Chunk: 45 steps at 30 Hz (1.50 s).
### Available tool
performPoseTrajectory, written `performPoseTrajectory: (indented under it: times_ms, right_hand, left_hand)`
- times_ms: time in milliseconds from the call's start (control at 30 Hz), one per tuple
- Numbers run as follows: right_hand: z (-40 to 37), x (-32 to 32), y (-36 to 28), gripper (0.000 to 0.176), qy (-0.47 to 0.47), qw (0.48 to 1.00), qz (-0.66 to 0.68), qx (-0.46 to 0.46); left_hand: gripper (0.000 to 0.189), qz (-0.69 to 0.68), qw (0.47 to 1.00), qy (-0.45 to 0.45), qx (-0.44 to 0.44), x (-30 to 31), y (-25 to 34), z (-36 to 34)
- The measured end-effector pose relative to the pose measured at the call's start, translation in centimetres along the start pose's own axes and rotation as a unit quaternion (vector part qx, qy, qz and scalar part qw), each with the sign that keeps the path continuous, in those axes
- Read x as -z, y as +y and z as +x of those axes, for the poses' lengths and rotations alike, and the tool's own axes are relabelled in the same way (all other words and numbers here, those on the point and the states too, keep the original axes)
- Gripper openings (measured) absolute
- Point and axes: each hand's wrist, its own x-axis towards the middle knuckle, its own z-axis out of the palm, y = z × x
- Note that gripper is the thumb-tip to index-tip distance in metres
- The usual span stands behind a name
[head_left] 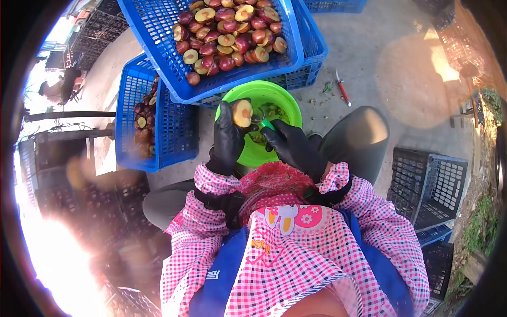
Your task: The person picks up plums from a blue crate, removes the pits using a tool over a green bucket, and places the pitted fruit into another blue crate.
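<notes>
Looks to me like scooping at the cut face: the left hand [228,134] grips a halved fruit [242,113] in its fingers over the green basin [242,95], the right hand [290,145] clasps a green-handled tool [268,125]. That wants a steady hold. A blue crate [159,50] overhangs the basin's far side; a red-handled knife [344,93] lies clear.

On the floor [343,31], the bucket [292,100] stood before the person, scraps [277,111] inside it, at the near edge of the top crate [211,95], which carried fruit halves [227,39] and rested on a lower crate [303,75]. Left of the bucket stood a side crate [179,129], its fruit [145,116] toward the left edge. A knife [343,92] lay beyond the stack's near right corner, with more crates [449,182] at the floor's right edge.
</notes>
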Motion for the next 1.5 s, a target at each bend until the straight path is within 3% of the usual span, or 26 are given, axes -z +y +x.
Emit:
performPoseTrajectory:
  times_ms: [67,133,167,267,333,367,400,467,500,533,633,900,1000,1067,1100,1167,1200,1233,1267,1333,1367,1433,1500]
  right_hand:
    - [0.0,-0.1,0.3,0.035,-0.020,0.997,-0.072,0.002]
    - [-0.2,-0.4,0.3,0.036,-0.017,0.992,-0.125,0.023]
    - [-0.3,-0.6,0.1,0.037,-0.012,0.983,-0.178,0.046]
    - [-0.5,-0.7,-0.7,0.037,0.023,0.988,-0.147,0.046]
    - [-0.1,-0.6,-0.7,0.037,0.037,0.985,-0.158,0.059]
    - [0.1,-0.7,-0.6,0.036,0.053,0.981,-0.171,0.072]
    - [0.2,-0.7,-0.4,0.036,0.052,0.982,-0.170,0.070]
    - [0.3,-0.7,-0.1,0.037,0.038,0.979,-0.179,0.085]
    - [0.2,-0.6,-0.1,0.037,0.038,0.979,-0.179,0.084]
    - [0.3,-0.6,-0.3,0.036,0.033,0.979,-0.185,0.080]
    - [0.3,-0.8,-0.6,0.036,0.031,0.981,-0.178,0.070]
    - [0.4,-0.6,-0.9,0.036,0.018,0.989,-0.133,0.056]
    - [0.6,-0.3,-0.4,0.040,-0.022,0.994,-0.099,0.048]
    - [0.9,0.1,-0.4,0.044,-0.101,0.995,0.008,-0.024]
    - [0.9,0.8,-0.6,0.044,-0.100,0.995,0.008,-0.024]
    - [1.0,2.3,-2.0,0.047,-0.251,0.919,0.204,-0.227]
    - [0.7,2.1,-2.0,0.047,-0.249,0.919,0.205,-0.227]
    - [0.2,1.6,-2.0,0.046,-0.265,0.859,0.354,-0.259]
    - [0.0,1.4,-1.9,0.046,-0.276,0.776,0.492,-0.281]
    - [0.1,1.1,-1.3,0.047,-0.280,0.753,0.529,-0.274]
    - [0.1,1.0,-1.1,0.047,-0.283,0.727,0.566,-0.267]
    - [0.1,1.3,-1.0,0.047,-0.256,0.759,0.531,-0.275]
    - [0.2,1.6,-1.1,0.048,-0.234,0.790,0.493,-0.281]
  left_hand:
    - [0.056,0.012,0.999,0.044,0.007,-0.6,0.8,0.1]
    - [0.057,0.138,0.986,0.096,0.017,-0.9,1.2,0.1]
    - [0.057,0.138,0.986,0.096,0.019,-1.0,1.1,-0.1]
    - [0.059,0.154,0.986,0.055,-0.031,-0.9,0.6,-0.4]
    - [0.061,0.101,0.990,0.080,0.063,-0.2,0.1,-0.2]
    - [0.061,0.101,0.989,0.081,0.065,0.2,0.1,-0.5]
    - [0.037,0.150,0.987,0.029,0.044,0.6,0.0,-0.8]
    - [0.026,0.197,0.980,-0.024,0.024,-0.2,0.4,-1.0]
    - [0.034,0.120,0.991,0.027,0.056,-1.2,0.3,-1.0]
    - [0.057,0.042,0.992,0.079,0.087,-1.9,0.3,-0.9]
    - [0.057,0.098,0.992,0.071,0.034,-1.6,-0.4,-0.5]
    - [0.061,0.128,0.989,0.064,0.026,-1.7,-0.2,-0.4]
    - [0.065,0.160,0.985,0.044,0.039,-0.8,-0.5,0.1]
    - [0.067,0.172,0.983,0.031,0.059,-0.5,0.0,0.3]
    - [0.068,0.157,0.982,0.013,0.102,-0.3,0.6,0.4]
    - [0.068,0.142,0.979,-0.006,0.146,-1.1,1.3,0.4]
    - [0.068,0.121,0.990,-0.022,0.065,-1.9,1.3,0.3]
    - [0.067,0.099,0.994,-0.038,-0.018,-2.6,1.1,0.2]
    - [0.067,0.098,0.994,-0.038,-0.019,-2.3,-0.1,0.7]
    - [0.070,0.144,0.979,0.030,-0.142,-1.8,-2.3,2.1]
    - [0.070,0.143,0.979,0.027,-0.142,-2.1,-2.7,2.2]
    - [0.069,-0.022,0.990,0.138,0.030,-3.4,-2.9,2.1]
    - [0.065,-0.073,0.981,0.163,0.071,-4.2,-1.5,2.4]
